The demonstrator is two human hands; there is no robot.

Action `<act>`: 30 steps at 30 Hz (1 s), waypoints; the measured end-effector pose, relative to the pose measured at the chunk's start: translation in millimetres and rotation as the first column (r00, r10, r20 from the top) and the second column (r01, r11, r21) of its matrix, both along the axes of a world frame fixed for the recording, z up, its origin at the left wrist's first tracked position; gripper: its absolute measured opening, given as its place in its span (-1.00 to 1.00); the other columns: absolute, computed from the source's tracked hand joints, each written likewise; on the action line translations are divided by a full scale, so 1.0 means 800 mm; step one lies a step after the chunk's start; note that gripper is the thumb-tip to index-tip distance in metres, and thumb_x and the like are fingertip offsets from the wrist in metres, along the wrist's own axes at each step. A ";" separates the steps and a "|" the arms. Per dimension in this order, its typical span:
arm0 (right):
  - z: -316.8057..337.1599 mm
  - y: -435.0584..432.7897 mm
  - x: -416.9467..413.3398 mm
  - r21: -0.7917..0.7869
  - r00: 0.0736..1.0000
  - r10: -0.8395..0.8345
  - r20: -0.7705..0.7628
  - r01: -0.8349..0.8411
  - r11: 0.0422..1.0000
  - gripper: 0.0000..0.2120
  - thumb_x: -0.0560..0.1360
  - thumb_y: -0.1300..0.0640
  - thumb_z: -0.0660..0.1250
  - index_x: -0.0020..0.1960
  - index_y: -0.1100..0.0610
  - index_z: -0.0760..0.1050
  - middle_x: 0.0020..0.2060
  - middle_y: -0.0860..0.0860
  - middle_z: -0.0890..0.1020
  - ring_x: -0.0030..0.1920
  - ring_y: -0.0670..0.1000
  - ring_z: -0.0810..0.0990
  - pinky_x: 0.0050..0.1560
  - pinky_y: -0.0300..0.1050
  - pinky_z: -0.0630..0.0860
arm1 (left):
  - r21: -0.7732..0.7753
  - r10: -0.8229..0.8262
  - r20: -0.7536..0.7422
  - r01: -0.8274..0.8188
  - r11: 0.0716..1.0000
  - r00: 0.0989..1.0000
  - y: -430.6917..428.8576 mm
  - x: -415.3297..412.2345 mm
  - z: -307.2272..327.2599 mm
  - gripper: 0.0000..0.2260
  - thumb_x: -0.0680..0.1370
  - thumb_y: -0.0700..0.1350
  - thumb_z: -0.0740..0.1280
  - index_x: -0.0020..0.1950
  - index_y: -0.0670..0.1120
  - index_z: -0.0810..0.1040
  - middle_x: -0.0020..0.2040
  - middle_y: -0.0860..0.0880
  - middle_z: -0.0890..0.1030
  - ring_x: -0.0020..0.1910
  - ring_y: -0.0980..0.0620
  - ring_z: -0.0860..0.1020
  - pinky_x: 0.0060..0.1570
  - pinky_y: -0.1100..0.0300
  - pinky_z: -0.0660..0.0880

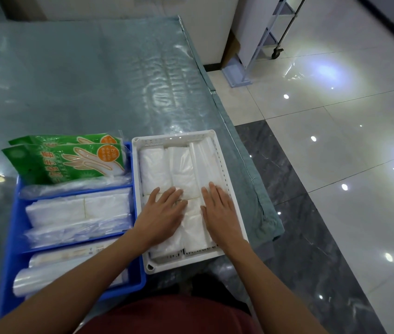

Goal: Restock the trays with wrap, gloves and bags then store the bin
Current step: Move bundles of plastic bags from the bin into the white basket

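A white perforated tray (179, 139) sits near the table's right edge, packed with folded white plastic bags (155, 169). My left hand (164, 213) and my right hand (220, 210) lie flat on the bags, fingers straight, pressing them down. Left of it stands a blue divided bin (16, 227). Its far compartment holds two green glove packets (65, 160). The middle one holds white bag packs (80, 208). The near one holds rolls of clear wrap (53, 276), partly hidden by my left forearm.
The table (82, 80) is covered in a glossy clear sheet over blue-green cloth. Its right edge drops to a shiny tiled floor (335, 141). A wheeled metal rack (278, 32) stands at the far right by the wall.
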State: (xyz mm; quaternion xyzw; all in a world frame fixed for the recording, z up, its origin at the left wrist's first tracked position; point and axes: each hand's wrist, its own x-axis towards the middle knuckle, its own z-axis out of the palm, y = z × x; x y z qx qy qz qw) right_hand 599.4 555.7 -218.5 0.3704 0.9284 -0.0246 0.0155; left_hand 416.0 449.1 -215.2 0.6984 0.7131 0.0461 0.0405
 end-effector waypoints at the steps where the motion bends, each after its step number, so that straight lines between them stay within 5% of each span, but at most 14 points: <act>1: -0.002 0.000 0.000 0.006 1.000 0.007 0.006 -0.007 1.000 -0.51 0.67 -0.01 0.02 0.51 0.18 0.30 0.49 0.19 0.35 0.47 0.19 0.34 0.48 0.10 0.24 | 0.003 -0.005 -0.002 0.005 1.000 1.000 -0.002 0.000 0.000 -0.63 0.56 0.05 0.29 0.35 0.00 0.47 0.47 -0.12 0.42 0.49 -0.13 0.34 0.41 -0.23 0.27; 7: -0.001 -0.002 -0.007 -0.023 1.000 -0.004 0.027 0.004 1.000 -0.50 0.66 -0.01 -0.01 0.52 0.20 0.27 0.50 0.20 0.32 0.48 0.20 0.32 0.49 0.14 0.25 | -0.015 0.044 -0.023 -0.044 0.999 0.999 -0.011 0.012 0.011 -0.54 0.55 0.04 0.32 0.42 -0.04 0.43 0.49 -0.16 0.38 0.48 -0.19 0.33 0.37 -0.25 0.32; 11: 0.004 -0.010 -0.009 0.011 0.997 -0.009 -0.073 0.010 1.000 -0.52 0.65 0.02 0.07 0.51 0.17 0.28 0.51 0.18 0.30 0.48 0.19 0.30 0.47 0.15 0.24 | 0.009 0.100 -0.015 -0.100 0.995 0.995 -0.027 0.025 0.014 -0.73 0.50 0.00 0.38 0.15 -0.07 0.54 0.16 -0.10 0.55 0.14 -0.13 0.49 0.09 -0.09 0.44; 17: 0.019 -0.027 0.001 -0.049 0.982 -0.042 -0.186 0.034 0.998 -0.72 0.52 0.16 0.33 0.23 0.10 0.51 0.18 0.07 0.54 0.10 0.10 0.54 0.00 0.01 0.53 | -0.012 0.115 -0.032 -0.115 0.993 0.993 -0.033 0.028 0.030 -0.88 0.50 -0.03 0.34 -0.13 -0.07 0.50 -0.16 -0.06 0.51 -0.16 -0.09 0.44 -0.12 -0.03 0.41; 30: 0.020 -0.026 0.000 -0.236 1.000 0.013 0.014 -0.009 0.972 -0.70 0.58 0.02 0.17 0.27 0.09 0.38 0.14 0.09 0.47 0.06 0.11 0.47 -0.04 0.07 0.54 | -0.272 0.330 -0.115 -0.350 0.896 0.937 -0.037 0.078 0.039 -0.75 0.60 0.02 0.12 0.14 -0.07 0.47 0.08 -0.11 0.52 0.06 -0.12 0.46 0.10 -0.09 0.38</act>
